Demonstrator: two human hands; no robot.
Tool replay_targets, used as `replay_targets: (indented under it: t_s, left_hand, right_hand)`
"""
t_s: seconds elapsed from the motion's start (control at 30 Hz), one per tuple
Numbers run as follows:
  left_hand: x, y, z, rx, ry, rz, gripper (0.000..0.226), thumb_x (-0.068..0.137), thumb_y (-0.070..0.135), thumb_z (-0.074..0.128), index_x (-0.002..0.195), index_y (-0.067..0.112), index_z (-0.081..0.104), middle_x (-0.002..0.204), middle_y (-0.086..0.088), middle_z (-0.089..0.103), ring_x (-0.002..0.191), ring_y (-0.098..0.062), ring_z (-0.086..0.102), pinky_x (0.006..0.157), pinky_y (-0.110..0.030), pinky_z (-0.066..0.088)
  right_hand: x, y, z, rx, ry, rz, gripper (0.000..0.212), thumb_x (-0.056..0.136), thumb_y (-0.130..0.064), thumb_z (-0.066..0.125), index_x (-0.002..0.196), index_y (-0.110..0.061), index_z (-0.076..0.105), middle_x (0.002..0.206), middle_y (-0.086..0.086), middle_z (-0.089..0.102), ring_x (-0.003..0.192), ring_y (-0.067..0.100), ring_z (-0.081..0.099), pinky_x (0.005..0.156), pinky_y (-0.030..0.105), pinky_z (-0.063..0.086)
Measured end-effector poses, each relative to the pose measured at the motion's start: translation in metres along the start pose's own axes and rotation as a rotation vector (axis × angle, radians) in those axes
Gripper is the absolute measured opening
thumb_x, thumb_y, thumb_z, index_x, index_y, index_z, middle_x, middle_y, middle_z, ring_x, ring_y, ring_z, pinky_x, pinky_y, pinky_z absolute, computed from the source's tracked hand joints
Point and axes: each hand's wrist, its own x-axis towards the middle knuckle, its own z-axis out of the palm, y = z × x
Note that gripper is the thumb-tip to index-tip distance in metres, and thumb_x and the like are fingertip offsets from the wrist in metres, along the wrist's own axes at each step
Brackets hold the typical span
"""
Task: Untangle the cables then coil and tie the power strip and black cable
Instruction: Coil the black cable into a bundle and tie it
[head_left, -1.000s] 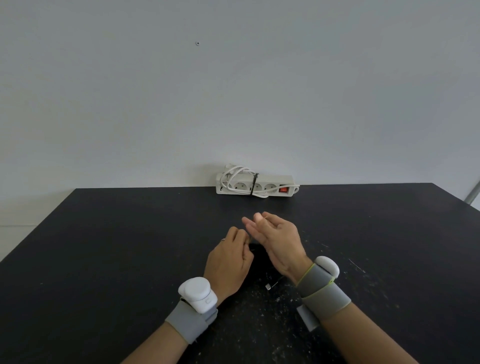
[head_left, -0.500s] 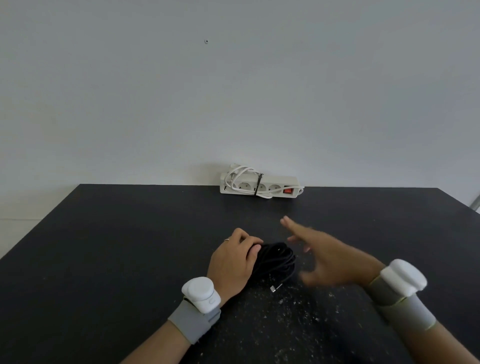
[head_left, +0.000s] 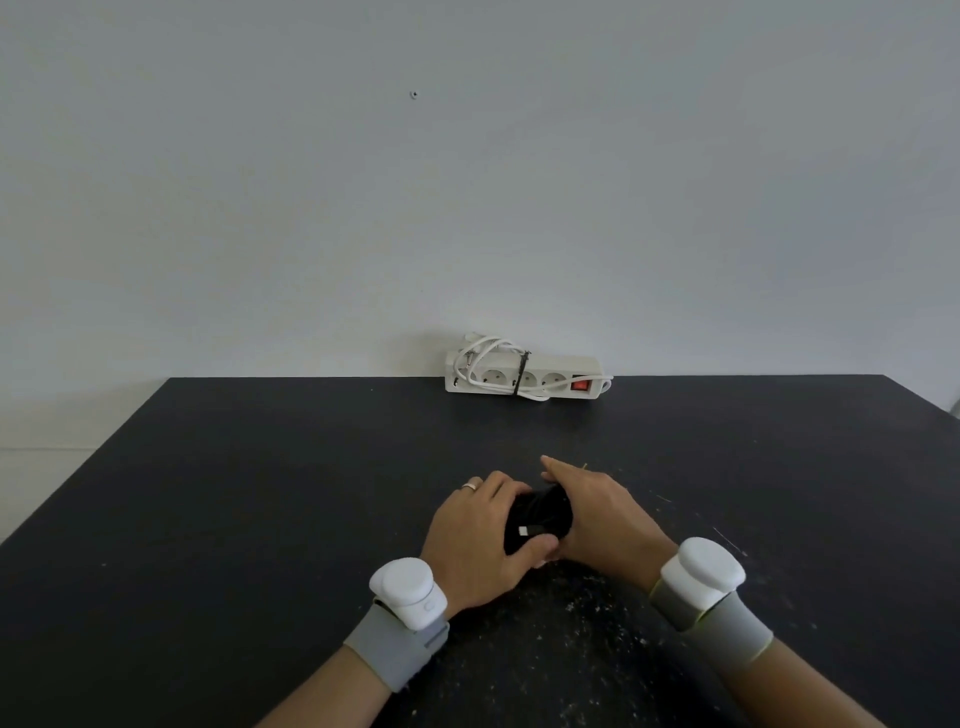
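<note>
- Left hand (head_left: 478, 540) curled round the near-left side of the coiled black cable (head_left: 540, 512), thumb pressed across the front just below the pale connector (head_left: 524, 531).
- Right hand (head_left: 597, 514) wrapped over the coil's right side, forefinger stretched past the far edge, thumb hidden.
- Coil pinned between both hands, low at the front middle of the worktop (head_left: 260, 493); resting on it or lifted, impossible to tell.
- Judged not yet fastened: no tie seen round the black coil. Risk on easing either grip: springy loops fanning open, then recoiling from scratch.
- Loose connector end apt to slip from under the thumb and drag a turn out with it.
- Thin pale sliver (head_left: 584, 465) just beyond the right hand, perhaps a tie, too small to tell. Danger in reaching for it: only one hand left to keep the whole bundle.
- Farther out, power strip (head_left: 550, 382) at the worktop's back edge against the wall, white cord (head_left: 488, 347) looped on top and bound by a dark tie (head_left: 522, 371); well apart, so little chance of fresh tangling.
</note>
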Motion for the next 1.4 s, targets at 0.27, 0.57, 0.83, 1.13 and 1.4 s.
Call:
replay_targets:
  t_s: [0.27, 0.57, 0.83, 1.13, 1.4]
  left_hand:
    - [0.000, 0.001, 0.001, -0.063, 0.043, 0.004, 0.043, 0.092, 0.043, 0.037, 0.124, 0.024, 0.058, 0.118, 0.009, 0.059, 0.101, -0.011, 0.054, 0.085, -0.029, 0.043]
    - [0.000, 0.004, 0.000, -0.044, 0.026, 0.009, 0.051, 0.094, 0.040, 0.025, 0.133, 0.023, 0.053, 0.123, 0.007, 0.056, 0.103, -0.011, 0.051, 0.086, -0.028, 0.040]
    - [-0.001, 0.004, -0.002, -0.208, 0.064, -0.107, 0.030, 0.093, 0.029, 0.048, 0.119, 0.017, 0.041, 0.111, 0.001, 0.063, 0.090, -0.016, 0.061, 0.081, -0.035, 0.047]
    - [0.000, 0.002, -0.006, -0.090, -0.015, 0.075, 0.023, 0.096, 0.028, 0.042, 0.112, 0.019, 0.056, 0.114, 0.000, 0.059, 0.094, -0.015, 0.057, 0.084, -0.033, 0.043]
    - [0.005, -0.003, -0.010, 0.147, -0.208, 0.102, 0.047, 0.074, 0.048, 0.048, 0.114, 0.026, 0.037, 0.105, 0.001, 0.048, 0.092, -0.019, 0.044, 0.076, -0.029, 0.040]
  right_hand:
    - [-0.002, 0.010, -0.035, 0.214, -0.170, 0.022, 0.075, 0.080, -0.021, 0.065, 0.147, -0.014, 0.032, 0.141, -0.004, 0.049, 0.129, 0.009, 0.047, 0.107, 0.017, 0.034]
    - [-0.004, 0.002, -0.046, 0.235, -0.059, 0.018, 0.059, 0.071, -0.024, 0.082, 0.126, -0.016, 0.060, 0.125, -0.007, 0.063, 0.110, -0.001, 0.059, 0.096, 0.011, 0.043]
    - [0.006, -0.013, -0.026, -0.266, -0.120, -0.212, 0.064, 0.068, -0.057, 0.071, 0.116, -0.023, 0.046, 0.112, -0.007, 0.048, 0.100, 0.011, 0.048, 0.088, 0.028, 0.046]
    - [0.015, -0.012, -0.020, -0.324, -0.188, -0.255, 0.052, 0.070, -0.051, 0.069, 0.103, -0.019, 0.045, 0.103, -0.003, 0.051, 0.090, 0.017, 0.051, 0.079, 0.033, 0.047]
    - [0.018, -0.012, -0.018, -0.297, -0.210, -0.251, 0.048, 0.069, -0.048, 0.069, 0.099, -0.020, 0.043, 0.096, -0.005, 0.051, 0.080, 0.015, 0.054, 0.071, 0.030, 0.048]
